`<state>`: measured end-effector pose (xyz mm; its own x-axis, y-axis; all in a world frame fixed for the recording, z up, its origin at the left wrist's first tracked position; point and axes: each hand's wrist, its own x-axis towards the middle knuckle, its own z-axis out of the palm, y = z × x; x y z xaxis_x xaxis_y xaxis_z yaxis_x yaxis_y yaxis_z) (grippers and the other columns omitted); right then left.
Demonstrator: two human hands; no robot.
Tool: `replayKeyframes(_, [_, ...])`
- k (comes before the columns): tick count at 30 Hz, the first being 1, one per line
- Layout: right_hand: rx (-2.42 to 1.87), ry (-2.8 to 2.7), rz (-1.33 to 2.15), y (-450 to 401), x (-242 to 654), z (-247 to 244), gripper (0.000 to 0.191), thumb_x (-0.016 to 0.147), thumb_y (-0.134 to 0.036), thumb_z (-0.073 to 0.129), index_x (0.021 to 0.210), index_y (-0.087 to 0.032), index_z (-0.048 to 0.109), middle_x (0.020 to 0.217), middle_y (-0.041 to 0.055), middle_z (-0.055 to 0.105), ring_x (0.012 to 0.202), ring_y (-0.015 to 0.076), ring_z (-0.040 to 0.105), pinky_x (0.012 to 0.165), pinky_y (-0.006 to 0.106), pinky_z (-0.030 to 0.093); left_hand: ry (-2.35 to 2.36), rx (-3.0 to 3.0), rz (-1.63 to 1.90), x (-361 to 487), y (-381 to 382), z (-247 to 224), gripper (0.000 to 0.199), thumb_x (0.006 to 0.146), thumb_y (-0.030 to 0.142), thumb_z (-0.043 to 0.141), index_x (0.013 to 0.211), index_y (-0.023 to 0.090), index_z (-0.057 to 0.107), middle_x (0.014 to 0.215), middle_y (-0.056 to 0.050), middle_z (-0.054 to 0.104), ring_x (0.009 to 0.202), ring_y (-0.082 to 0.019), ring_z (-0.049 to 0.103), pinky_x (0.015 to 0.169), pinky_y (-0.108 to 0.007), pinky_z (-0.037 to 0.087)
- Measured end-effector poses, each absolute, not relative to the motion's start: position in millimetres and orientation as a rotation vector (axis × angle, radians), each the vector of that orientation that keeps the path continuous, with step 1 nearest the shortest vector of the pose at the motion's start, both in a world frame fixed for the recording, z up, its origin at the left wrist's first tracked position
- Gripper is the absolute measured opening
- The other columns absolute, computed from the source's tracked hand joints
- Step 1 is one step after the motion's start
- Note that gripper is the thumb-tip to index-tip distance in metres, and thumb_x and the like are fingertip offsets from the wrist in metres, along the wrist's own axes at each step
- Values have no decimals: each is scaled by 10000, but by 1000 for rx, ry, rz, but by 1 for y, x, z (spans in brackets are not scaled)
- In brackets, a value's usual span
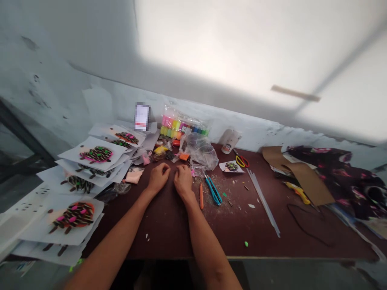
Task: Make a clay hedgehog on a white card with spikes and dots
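Note:
My left hand (159, 177) rests on the dark table with its thumb and fingers pinched together. A little to its right, my right hand (183, 179) has its fingers curled down and closed. Anything either hand holds is too small or hidden to make out. Just beyond them lie packets of soft modelling clay, among them a yellow packet (160, 149) and an orange packet (184, 156). A crumpled clear plastic bag (200, 152) spreads beyond my right hand. Beside my right forearm are an orange pen-like tool (201, 196) and teal-handled cutters (213, 191).
Paper sheets with hedgehog pictures (96, 154) are stacked at left. Against the wall stand a clay multipack (183, 125) and a white bottle (231, 141). Rightward lie scissors (242, 161), glue sticks (263, 201), a yellow glue gun (298, 192), cardboard (310, 183) and patterned cloth (341, 177).

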<state>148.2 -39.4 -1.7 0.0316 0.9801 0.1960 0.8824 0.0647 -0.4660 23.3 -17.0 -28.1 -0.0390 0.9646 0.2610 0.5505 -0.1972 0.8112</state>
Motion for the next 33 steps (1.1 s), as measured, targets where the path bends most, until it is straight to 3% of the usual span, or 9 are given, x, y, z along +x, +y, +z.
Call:
replayKeyframes(2, [-1833,-1926,268,-40,146,-4,390,920,-85,464,1236,-128,688,1239,151,656,1116,231,584,998,347,448,1583,1781,1184,24,-18,-29,194,828,170,515,912,173,691,898,-72,757,766,-183,669,743,-289,506])
replayKeyframes(5, [-1799,-1980,264,-41,142,-6,365,926,-105,475,1209,-143,703,1230,147,662,1112,232,575,993,352,440,1555,1851,1152,24,-20,-30,214,830,126,510,882,179,710,894,-74,763,818,-196,686,802,-312,523])
replayKeyframes(16, [-1820,-2071,201,-43,141,-4,337,939,-104,471,1162,-151,720,1214,141,667,1097,232,568,958,334,428,1541,1904,1053,24,-23,-28,244,830,80,528,880,184,742,894,-70,770,848,-206,700,804,-307,521])
replayKeyframes(26, [-2180,-2014,38,-43,162,11,253,965,-197,502,1131,-128,680,1103,180,677,1054,263,614,838,332,434,1569,1871,1052,24,-23,-29,207,835,95,556,886,178,739,916,-78,769,849,-215,700,818,-313,511])
replayKeyframes(33, [-2209,-2083,65,-42,162,12,256,970,-133,463,1113,-98,672,1136,196,685,1070,256,625,867,335,441,1571,1869,1025,23,-23,-27,196,833,120,563,879,183,743,893,-71,766,828,-220,696,805,-320,509])
